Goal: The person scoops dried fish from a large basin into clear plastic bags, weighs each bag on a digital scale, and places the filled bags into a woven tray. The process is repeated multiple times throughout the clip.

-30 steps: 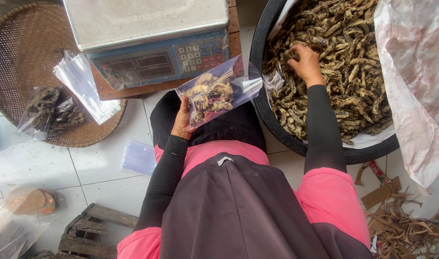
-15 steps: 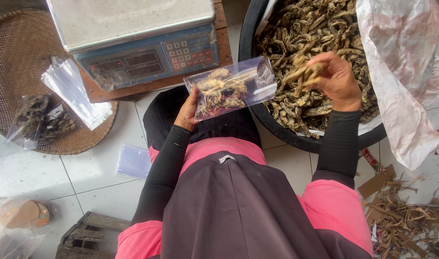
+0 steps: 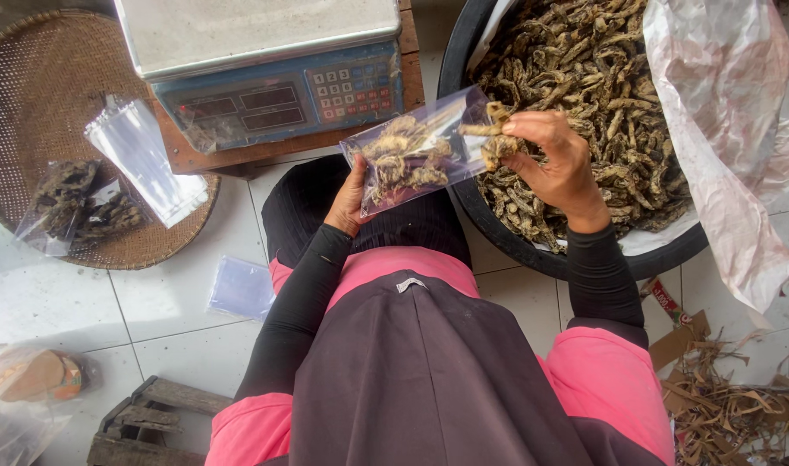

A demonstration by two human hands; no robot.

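You are sitting low over a white tiled floor (image 3: 75, 302), with a weighing scale (image 3: 265, 60) on a wooden board straight ahead of you and a big black tub (image 3: 498, 233) to your right. The tub is lined with loose plastic sheeting (image 3: 722, 147) and heaped with dried brown pieces (image 3: 601, 78).

Your left hand (image 3: 351, 198) is closed on the lower left edge of a small clear bag (image 3: 411, 155), thumb in front and fingers behind, holding it tilted above your lap. The bag is already partly filled with the same dried pieces. Your right hand (image 3: 554, 160) is at the bag's open right end, over the near rim of the tub, its fingertips pinched on a small clump of dried pieces (image 3: 493, 138) that touches the bag's mouth; whether the clump is already inside the opening is hard to tell from this angle.

To your left, a round woven tray (image 3: 32, 103) holds one filled bag (image 3: 75, 203) and a stack of empty clear bags (image 3: 144, 160) leaning over its edge. Another flat empty bag (image 3: 243, 289) lies on the tiles beside your knee. A small wooden pallet (image 3: 144, 423) sits at the lower left, and scraps of cardboard and dry strips (image 3: 731, 406) litter the floor at the lower right.
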